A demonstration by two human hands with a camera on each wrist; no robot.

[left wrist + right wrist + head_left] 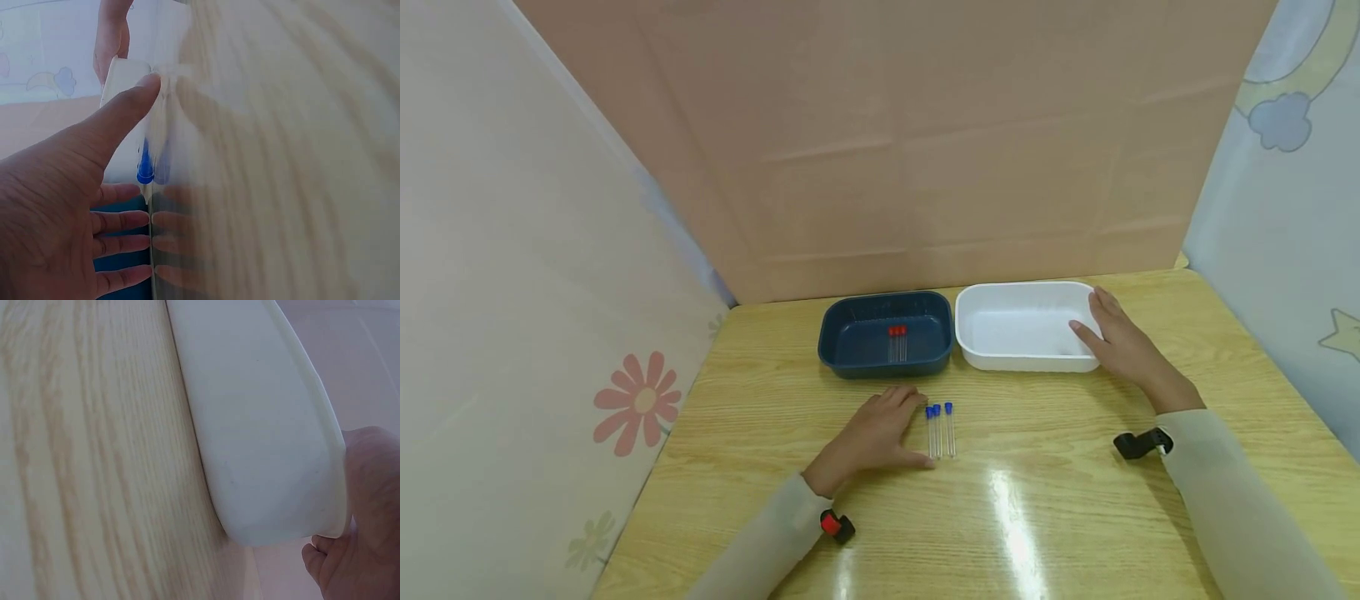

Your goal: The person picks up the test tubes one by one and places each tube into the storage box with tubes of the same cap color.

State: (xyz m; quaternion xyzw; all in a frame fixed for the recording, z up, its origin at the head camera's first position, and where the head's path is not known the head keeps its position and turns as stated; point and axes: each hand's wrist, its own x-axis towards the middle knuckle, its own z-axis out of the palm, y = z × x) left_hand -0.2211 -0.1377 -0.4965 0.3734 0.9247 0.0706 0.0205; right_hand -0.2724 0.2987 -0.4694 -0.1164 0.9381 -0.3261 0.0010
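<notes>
Three clear tubes with blue caps (936, 410) lie side by side on the wooden table, one slightly apart to the right. Just left of them is my left hand (874, 433), thumb and fingers spread, fingertips low at the tabletop. A blue cap (145, 169) shows between thumb and fingers in the left wrist view. My right hand (1123, 342) grips the right end of a white plastic basin (1026, 363), thumb over the rim and fingers at the outer side. The right wrist view shows the basin's outer wall (262, 437) beside that hand (369, 506).
Touching or close to the white basin's left side is a dark blue basin (883, 369), holding three clear tubes with red caps (897, 332). A brown panel (887, 167) rises behind the table (760, 400). Patterned cloth walls (550, 275) flank both sides.
</notes>
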